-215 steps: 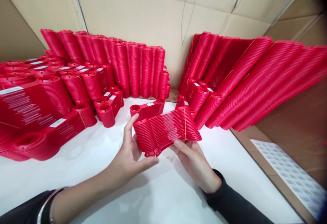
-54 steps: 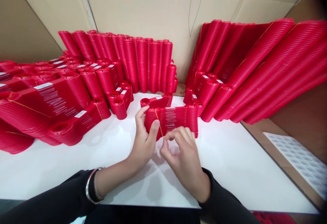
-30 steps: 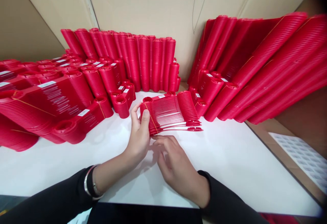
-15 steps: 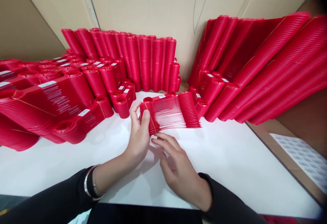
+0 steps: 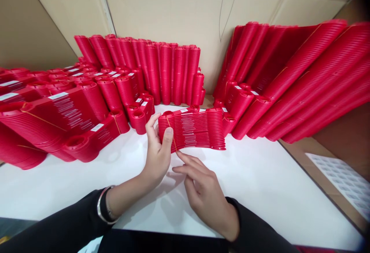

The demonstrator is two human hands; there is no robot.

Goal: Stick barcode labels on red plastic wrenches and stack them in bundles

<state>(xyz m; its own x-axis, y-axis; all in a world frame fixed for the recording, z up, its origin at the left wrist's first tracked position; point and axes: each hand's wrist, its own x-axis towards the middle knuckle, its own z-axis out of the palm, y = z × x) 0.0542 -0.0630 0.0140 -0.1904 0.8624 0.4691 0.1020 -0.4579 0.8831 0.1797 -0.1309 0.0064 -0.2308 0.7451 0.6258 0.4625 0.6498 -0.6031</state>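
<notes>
My left hand (image 5: pixel 157 154) grips a stack of thin red pieces (image 5: pixel 192 129) at its left end, thumb across the front and fingers behind. Each piece has a ring-shaped end, and the rings line up into ribbed tubes. A thin orange rubber band (image 5: pixel 172 134) runs down over the left tube beside my thumb. Below the stack, my right hand (image 5: pixel 204 191) has its fingers apart. Its index fingertip touches the lower left of the stack, by the bottom of the band. On the right end of the stack, I see no band.
Banded red stacks (image 5: pixel 95 129) with white labels crowd the left of the white table (image 5: pixel 260 191). Tall red stacks (image 5: pixel 176 76) stand at the back, and more lean at the right (image 5: pixel 300 87). A printed sheet (image 5: pixel 338 180) lies on cardboard at far right.
The loose right part of the stack was fanned with white gaps showing; now its layers lie closer together and more level. My right hand has shifted very slightly downward.
</notes>
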